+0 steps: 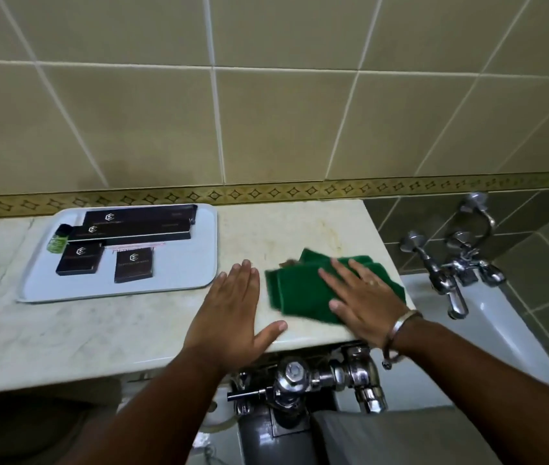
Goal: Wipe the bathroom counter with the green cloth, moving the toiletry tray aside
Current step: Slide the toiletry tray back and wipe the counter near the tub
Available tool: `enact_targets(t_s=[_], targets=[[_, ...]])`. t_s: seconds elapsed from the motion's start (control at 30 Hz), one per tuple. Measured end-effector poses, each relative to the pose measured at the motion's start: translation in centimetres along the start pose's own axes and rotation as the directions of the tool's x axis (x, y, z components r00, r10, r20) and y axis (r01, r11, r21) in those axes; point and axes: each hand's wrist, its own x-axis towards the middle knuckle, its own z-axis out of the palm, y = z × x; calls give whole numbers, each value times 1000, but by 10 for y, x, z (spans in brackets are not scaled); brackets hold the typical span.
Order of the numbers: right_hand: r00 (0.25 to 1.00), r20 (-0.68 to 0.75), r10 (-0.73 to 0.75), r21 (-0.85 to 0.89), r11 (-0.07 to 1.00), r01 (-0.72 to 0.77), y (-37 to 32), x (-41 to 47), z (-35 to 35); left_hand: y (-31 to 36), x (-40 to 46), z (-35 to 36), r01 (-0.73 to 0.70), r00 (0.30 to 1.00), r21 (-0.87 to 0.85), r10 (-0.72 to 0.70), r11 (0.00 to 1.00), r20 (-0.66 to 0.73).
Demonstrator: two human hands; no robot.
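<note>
A folded green cloth [295, 290] lies on the right end of the pale marble counter [98, 327]. My right hand [363, 302] lies flat on the cloth, fingers spread, pressing it to the stone. My left hand [233, 313] rests flat and open on the counter just left of the cloth, holding nothing. The white toiletry tray [196, 260] sits further left near the wall, apart from both hands. It carries several dark boxes [80, 260] and a small green bottle [57, 241].
A tiled wall with a patterned border rises behind the counter. Chrome bath taps [451, 273] and a white tub [494, 327] stand to the right, below the counter's end. A chrome flush valve [303, 380] sits under the front edge.
</note>
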Motion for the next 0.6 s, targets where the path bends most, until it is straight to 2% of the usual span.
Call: enact_targets(t_s=[0.1,0.2,0.27,0.4,0.47,0.53,0.6], targets=[[970,-33,241,12,971,-240,33,69,-12,-2,5,5,-5,1000,10,5,1000,0],[894,12,447,127,887,-445,38,123,-24,-4,5,8,-6,1000,4,6,1000,-19],[893,15,450,119,886,-448,25,119,-22,-4,5,8,-15,1000,6,15,1000,-16],[985,-16,169,76,983,-167,-16,10,4,-2,6,6,-11,1000,18,12,1000,-12],[993,19,116,95,988,-118,-21,-28,10,-2,6,6,-8,1000,8,8,1000,-7],[977,10,214,75,974,-214,-1,-10,7,-1,6,5,-11,1000,2,11,1000,-12],[913,-26,407,137,906,-400,22,46,-8,-1,7,3,-16,1000,-9,16,1000,-5]])
